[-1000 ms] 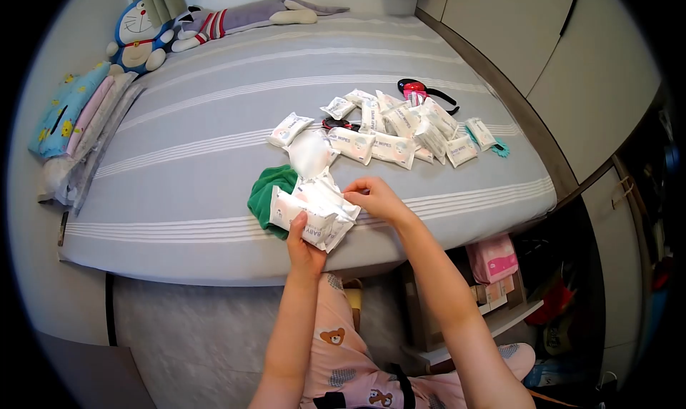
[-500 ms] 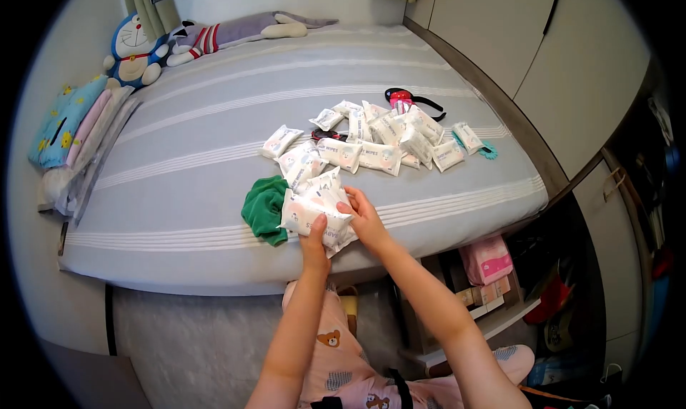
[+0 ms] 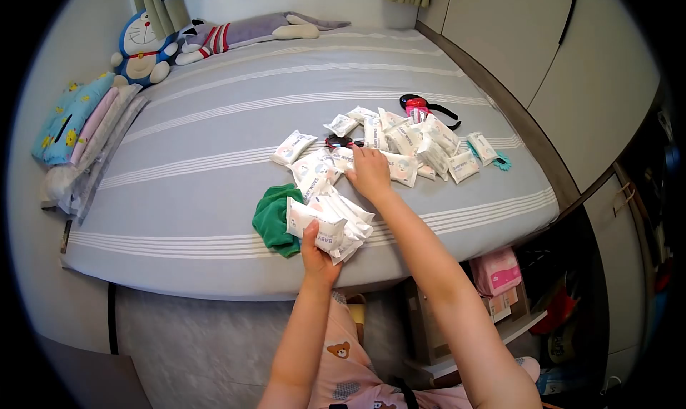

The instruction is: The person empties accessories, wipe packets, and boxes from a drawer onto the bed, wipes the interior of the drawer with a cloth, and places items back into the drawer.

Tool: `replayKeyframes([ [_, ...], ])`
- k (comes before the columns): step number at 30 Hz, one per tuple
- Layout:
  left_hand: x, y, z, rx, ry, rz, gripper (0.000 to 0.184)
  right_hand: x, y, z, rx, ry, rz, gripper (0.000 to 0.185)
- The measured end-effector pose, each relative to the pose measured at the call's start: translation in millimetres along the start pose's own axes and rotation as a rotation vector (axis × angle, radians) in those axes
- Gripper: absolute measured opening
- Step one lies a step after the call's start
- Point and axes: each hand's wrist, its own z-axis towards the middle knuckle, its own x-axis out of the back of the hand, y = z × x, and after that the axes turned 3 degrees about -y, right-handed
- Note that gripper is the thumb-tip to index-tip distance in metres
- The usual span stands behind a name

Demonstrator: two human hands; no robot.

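Note:
My left hand (image 3: 319,255) is closed around a bundle of several white baby wipes packs (image 3: 325,227) above the bed's front edge. Beside the bundle, on its left, a green cloth (image 3: 277,219) lies crumpled on the bed. My right hand (image 3: 369,171) reaches onto a wipes pack in the front row of the pile, its fingers over the pack; whether they grip it is unclear. More wipes packs (image 3: 405,139) lie heaped to the right and behind, with a dark red item (image 3: 341,142) among them. One separate pack (image 3: 294,147) rests at the left.
The striped bed (image 3: 214,137) holds a blue plush toy (image 3: 142,50), a long grey plush (image 3: 250,33) and folded bedding (image 3: 75,123). A black headband (image 3: 444,112) lies behind the pile. An open drawer (image 3: 511,327) with a pink package (image 3: 496,272) juts out below the bed at right.
My right hand has left the bundle and moved forward to the pack in the pile. My left hand still holds the bundle. The camera view has shifted slightly.

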Motion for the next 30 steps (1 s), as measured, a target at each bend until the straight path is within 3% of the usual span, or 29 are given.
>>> replayKeyframes([
  [4, -1, 0, -1, -0.018, -0.026, 0.033, 0.053, 32, -9, -3, -0.133, -0.347, -0.139, 0.048],
  [7, 2, -2, -3, 0.008, -0.074, 0.089, 0.052, 56, 1, -30, -0.264, -0.407, 0.202, 0.045],
  [10, -7, -10, -17, 0.091, -0.183, 0.173, 0.062, 91, 10, -85, -0.331, -0.282, 0.556, 0.041],
  [13, -17, -40, -42, 0.254, -0.271, 0.138, 0.067, 104, 30, -158, -0.270, -0.012, 0.852, 0.051],
  [15, -19, -71, -64, 0.352, -0.281, 0.103, 0.069, 145, 36, -203, -0.567, -0.188, 1.151, 0.058],
  [18, -24, -130, -101, 0.430, -0.276, 0.137, 0.065, 185, 61, -266, -0.712, -0.273, 1.130, 0.061],
  [23, -13, -225, -155, 0.818, -0.144, 0.235, 0.052, 204, 122, -363, -1.050, -0.285, 1.153, 0.054],
  [25, 12, -266, -170, 0.949, -0.025, 0.369, 0.049, 192, 148, -398, -1.182, -0.294, 1.069, 0.048],
  [30, 49, -309, -184, 1.173, 0.025, 0.270, 0.047, 158, 191, -436, -1.338, -0.448, 0.929, 0.044],
])
